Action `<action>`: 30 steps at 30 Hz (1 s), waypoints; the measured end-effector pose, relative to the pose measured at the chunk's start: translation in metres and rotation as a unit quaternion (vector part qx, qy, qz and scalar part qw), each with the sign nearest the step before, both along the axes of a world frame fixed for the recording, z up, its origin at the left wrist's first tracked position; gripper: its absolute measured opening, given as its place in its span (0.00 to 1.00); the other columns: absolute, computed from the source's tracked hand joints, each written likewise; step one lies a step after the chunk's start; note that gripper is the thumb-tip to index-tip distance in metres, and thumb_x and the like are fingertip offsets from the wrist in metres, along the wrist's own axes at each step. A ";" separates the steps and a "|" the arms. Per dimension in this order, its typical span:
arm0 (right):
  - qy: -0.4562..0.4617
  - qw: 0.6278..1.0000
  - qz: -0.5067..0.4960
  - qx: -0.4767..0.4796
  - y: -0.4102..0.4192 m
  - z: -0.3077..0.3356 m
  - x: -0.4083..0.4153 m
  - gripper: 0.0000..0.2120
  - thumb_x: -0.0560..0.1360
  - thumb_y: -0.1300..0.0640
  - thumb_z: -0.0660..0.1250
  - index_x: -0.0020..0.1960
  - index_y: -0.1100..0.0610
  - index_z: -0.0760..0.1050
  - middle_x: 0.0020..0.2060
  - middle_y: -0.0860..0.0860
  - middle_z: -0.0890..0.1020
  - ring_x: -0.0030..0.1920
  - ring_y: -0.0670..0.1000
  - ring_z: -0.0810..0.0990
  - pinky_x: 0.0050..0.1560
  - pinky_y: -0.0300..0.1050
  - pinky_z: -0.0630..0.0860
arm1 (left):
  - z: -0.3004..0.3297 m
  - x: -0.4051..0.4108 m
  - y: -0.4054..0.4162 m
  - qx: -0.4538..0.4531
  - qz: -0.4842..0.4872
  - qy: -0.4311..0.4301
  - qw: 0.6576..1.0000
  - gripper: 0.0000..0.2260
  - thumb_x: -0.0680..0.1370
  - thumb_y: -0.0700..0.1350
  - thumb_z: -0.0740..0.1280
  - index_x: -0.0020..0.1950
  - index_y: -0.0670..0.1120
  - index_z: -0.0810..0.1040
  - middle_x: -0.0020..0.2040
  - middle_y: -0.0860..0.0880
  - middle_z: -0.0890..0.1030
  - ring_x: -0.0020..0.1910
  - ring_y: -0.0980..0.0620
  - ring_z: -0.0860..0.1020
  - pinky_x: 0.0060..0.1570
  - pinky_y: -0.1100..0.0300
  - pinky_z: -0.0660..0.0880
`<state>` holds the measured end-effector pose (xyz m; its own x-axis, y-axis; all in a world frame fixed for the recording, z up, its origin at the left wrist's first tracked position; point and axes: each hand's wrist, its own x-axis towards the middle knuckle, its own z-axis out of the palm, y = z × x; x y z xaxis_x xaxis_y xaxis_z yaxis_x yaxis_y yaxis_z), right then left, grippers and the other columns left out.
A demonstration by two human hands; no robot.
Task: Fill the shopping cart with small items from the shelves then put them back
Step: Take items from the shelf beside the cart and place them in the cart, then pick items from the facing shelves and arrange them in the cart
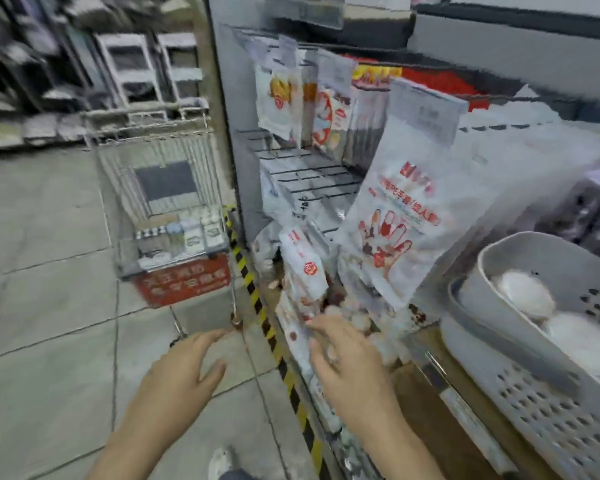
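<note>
The right hand point(347, 362) reaches into the shelf unit point(232, 140), its fingers spread loosely among soft, glossy plastic packets point(303, 271) printed in white and red; motion blur hides whether any fingertip actually pinches one, so I cannot tell. The left hand point(184, 365) hovers out from the shelf unit over the floor, fingers straight and relaxed, thumb apart, holding nothing.

Just above the right hand hangs a large flat pouch point(392, 220), a tall rectangle with a red hand print, its long axis tilted, the top leaning away to the upper right. More flat packets hang on hooks higher up the shelf unit. To the right of them sits a grey plastic basket point(548, 403) with perforated walls, holding round white things.

The shopping cart point(160, 188) stands left of the shelf unit and close against its end, a silver wire basket with its long axis running away from the camera and a red plate on its near end. Small boxed items point(184, 233) lie at its bottom.

The floor point(42, 271) is pale grey tile, with black-and-yellow hazard tape point(257, 299) along the foot of the shelf unit. Blurred dark racks stand beyond the cart.
</note>
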<state>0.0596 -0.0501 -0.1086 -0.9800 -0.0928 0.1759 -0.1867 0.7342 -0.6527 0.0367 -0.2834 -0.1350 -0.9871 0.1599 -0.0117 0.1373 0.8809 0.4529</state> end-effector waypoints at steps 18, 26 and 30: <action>-0.207 0.974 0.088 -0.036 -0.204 -0.087 -0.181 0.11 0.80 0.55 0.61 0.60 0.46 0.74 0.54 0.38 0.76 0.56 0.38 0.74 0.58 0.34 0.70 | -0.022 -0.109 -0.255 0.002 0.208 -0.046 0.977 0.18 0.79 0.50 0.62 0.69 0.50 0.71 0.66 0.55 0.74 0.65 0.56 0.71 0.57 0.63 0.66; -0.265 0.962 0.061 -0.001 -0.209 -0.117 -0.256 0.10 0.78 0.58 0.63 0.55 0.46 0.75 0.52 0.42 0.79 0.53 0.41 0.77 0.46 0.24 0.70 | -0.043 -0.210 -0.258 0.025 0.137 -0.079 0.987 0.19 0.80 0.51 0.59 0.71 0.52 0.67 0.69 0.57 0.70 0.67 0.57 0.68 0.63 0.64 0.64; -0.288 0.956 0.060 0.015 -0.217 -0.130 -0.311 0.11 0.78 0.58 0.63 0.59 0.50 0.76 0.53 0.43 0.79 0.56 0.43 0.76 0.49 0.28 0.68 | -0.054 -0.268 -0.254 0.021 0.114 -0.099 0.988 0.18 0.81 0.52 0.59 0.71 0.54 0.65 0.68 0.57 0.70 0.67 0.58 0.67 0.65 0.61 0.64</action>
